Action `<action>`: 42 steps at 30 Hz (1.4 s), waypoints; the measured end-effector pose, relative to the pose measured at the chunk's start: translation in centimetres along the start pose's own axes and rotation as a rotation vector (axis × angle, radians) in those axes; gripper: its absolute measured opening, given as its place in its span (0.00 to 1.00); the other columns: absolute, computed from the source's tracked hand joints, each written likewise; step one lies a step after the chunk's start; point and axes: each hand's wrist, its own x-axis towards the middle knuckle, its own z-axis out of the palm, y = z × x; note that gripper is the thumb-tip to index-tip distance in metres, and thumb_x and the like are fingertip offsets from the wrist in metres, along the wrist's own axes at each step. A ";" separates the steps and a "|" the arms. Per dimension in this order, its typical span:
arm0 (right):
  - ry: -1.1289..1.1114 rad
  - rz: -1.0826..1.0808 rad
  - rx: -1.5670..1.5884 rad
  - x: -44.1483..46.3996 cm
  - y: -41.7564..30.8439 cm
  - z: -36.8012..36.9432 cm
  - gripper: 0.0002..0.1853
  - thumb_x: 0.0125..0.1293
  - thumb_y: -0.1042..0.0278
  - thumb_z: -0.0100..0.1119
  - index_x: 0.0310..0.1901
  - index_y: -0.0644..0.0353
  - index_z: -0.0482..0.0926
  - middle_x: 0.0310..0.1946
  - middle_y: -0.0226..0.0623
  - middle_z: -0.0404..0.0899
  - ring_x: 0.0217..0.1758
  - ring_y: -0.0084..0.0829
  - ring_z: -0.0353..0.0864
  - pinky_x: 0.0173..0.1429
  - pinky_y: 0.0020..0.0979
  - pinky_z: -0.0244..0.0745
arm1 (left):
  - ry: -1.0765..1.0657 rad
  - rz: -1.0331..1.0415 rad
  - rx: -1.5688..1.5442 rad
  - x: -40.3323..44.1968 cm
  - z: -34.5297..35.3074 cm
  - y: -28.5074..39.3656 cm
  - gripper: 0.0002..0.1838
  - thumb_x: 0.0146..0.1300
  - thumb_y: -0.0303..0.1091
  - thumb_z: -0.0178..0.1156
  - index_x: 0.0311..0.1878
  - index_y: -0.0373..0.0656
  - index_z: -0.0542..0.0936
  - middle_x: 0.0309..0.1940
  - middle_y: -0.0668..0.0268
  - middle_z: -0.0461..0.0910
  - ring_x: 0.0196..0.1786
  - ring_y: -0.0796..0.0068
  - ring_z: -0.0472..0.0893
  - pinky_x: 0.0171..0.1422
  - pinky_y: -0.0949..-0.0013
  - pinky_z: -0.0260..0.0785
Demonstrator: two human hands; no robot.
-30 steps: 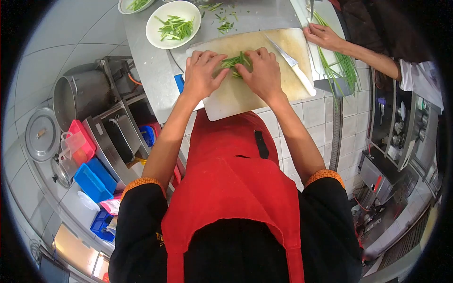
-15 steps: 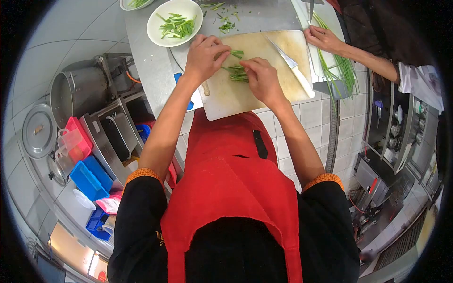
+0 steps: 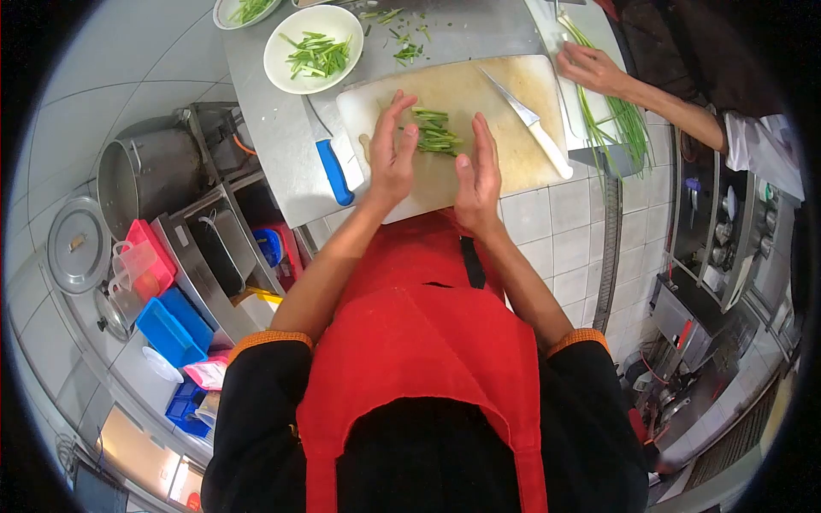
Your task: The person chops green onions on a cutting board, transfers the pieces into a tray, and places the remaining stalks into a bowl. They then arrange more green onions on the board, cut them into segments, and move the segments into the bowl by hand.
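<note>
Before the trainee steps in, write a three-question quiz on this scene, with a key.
1. True or false: the white-handled knife lies with its tip toward the red apron.
2. Which is nearer the blue handle: the left hand or the right hand?
3. Fill in: the cut green stems on the cutting board lie ____ the person's two hands.

Key: 1. False; 2. the left hand; 3. between.

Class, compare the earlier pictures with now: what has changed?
The left hand and right hand have drawn back toward the red cloth apron and opened, releasing the short, cut green stalks lying between them. The white-handled steel knife and round white bowl stayed put.
</note>
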 end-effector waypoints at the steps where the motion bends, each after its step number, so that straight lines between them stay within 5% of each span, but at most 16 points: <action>1: 0.011 0.014 0.095 -0.1 0.2 0.7 0.31 0.77 0.62 0.45 0.74 0.73 0.56 0.77 0.58 0.54 0.79 0.51 0.55 0.80 0.43 0.50 | -0.001 -0.036 -0.091 -0.5 0.7 -0.3 0.24 0.77 0.38 0.48 0.69 0.32 0.66 0.70 0.52 0.67 0.80 0.55 0.55 0.82 0.55 0.44; 7: 0.012 0.074 0.346 0.5 -0.1 2.3 0.32 0.76 0.66 0.43 0.76 0.75 0.51 0.78 0.57 0.52 0.81 0.47 0.51 0.82 0.41 0.46 | 0.088 0.038 -0.254 -1.6 3.8 -0.9 0.27 0.78 0.41 0.47 0.72 0.35 0.59 0.74 0.49 0.60 0.81 0.54 0.51 0.84 0.53 0.37; 18: 0.051 0.156 0.324 0.6 -0.8 1.0 0.23 0.71 0.75 0.48 0.66 0.69 0.68 0.65 0.52 0.68 0.71 0.48 0.64 0.73 0.41 0.60 | 0.055 -0.048 -0.343 -2.3 3.6 -0.5 0.29 0.78 0.43 0.46 0.74 0.37 0.55 0.76 0.51 0.55 0.81 0.58 0.50 0.84 0.53 0.34; 21: 0.089 0.171 0.202 0.8 -0.5 0.2 0.21 0.69 0.77 0.50 0.64 0.68 0.72 0.61 0.51 0.73 0.69 0.48 0.68 0.71 0.41 0.64 | 0.138 0.004 -0.413 -2.0 3.2 -0.1 0.29 0.75 0.39 0.52 0.71 0.32 0.60 0.72 0.49 0.61 0.80 0.53 0.52 0.83 0.53 0.42; 22: 0.115 0.126 0.072 1.2 -0.3 -0.3 0.21 0.69 0.78 0.50 0.63 0.67 0.74 0.60 0.51 0.74 0.68 0.48 0.69 0.71 0.41 0.65 | 0.117 0.043 -0.132 -1.8 2.1 0.1 0.26 0.71 0.38 0.56 0.67 0.36 0.66 0.69 0.50 0.66 0.79 0.51 0.55 0.81 0.51 0.47; 23: 0.129 0.038 -0.112 1.8 0.3 -0.7 0.17 0.61 0.83 0.55 0.51 0.63 0.82 0.52 0.45 0.79 0.58 0.48 0.72 0.63 0.42 0.68 | 0.093 0.082 0.149 -1.5 1.2 0.4 0.23 0.68 0.36 0.60 0.63 0.39 0.72 0.65 0.52 0.70 0.77 0.49 0.58 0.79 0.50 0.51; 24: 0.130 0.040 -0.111 2.3 0.7 -1.4 0.17 0.61 0.83 0.55 0.51 0.63 0.82 0.52 0.45 0.79 0.58 0.48 0.72 0.63 0.42 0.68 | 0.091 0.081 0.149 -1.4 0.5 1.0 0.23 0.68 0.36 0.60 0.63 0.39 0.72 0.65 0.52 0.70 0.77 0.49 0.58 0.79 0.50 0.51; 26: -0.078 -0.237 -0.518 3.3 1.2 -2.6 0.16 0.58 0.82 0.58 0.48 0.61 0.84 0.49 0.42 0.79 0.54 0.48 0.71 0.61 0.43 0.68 | -0.112 0.282 0.662 -1.0 -0.5 2.2 0.16 0.59 0.35 0.69 0.50 0.48 0.82 0.58 0.60 0.75 0.70 0.48 0.66 0.73 0.47 0.58; 35: -0.212 -0.258 -0.610 5.4 1.7 -4.9 0.11 0.57 0.81 0.62 0.41 0.61 0.83 0.40 0.40 0.79 0.47 0.46 0.74 0.53 0.43 0.72 | -0.185 0.430 0.851 -1.4 -0.9 0.2 0.08 0.49 0.36 0.74 0.33 0.53 0.86 0.40 0.75 0.81 0.55 0.58 0.74 0.64 0.49 0.62; 42: -0.275 -0.279 -0.417 5.2 0.6 -3.3 0.10 0.60 0.82 0.62 0.43 0.64 0.83 0.39 0.41 0.80 0.45 0.45 0.76 0.48 0.39 0.74 | -0.169 0.386 0.836 -0.9 -0.9 -0.1 0.20 0.49 0.36 0.76 0.47 0.51 0.84 0.50 0.67 0.79 0.55 0.57 0.75 0.61 0.54 0.66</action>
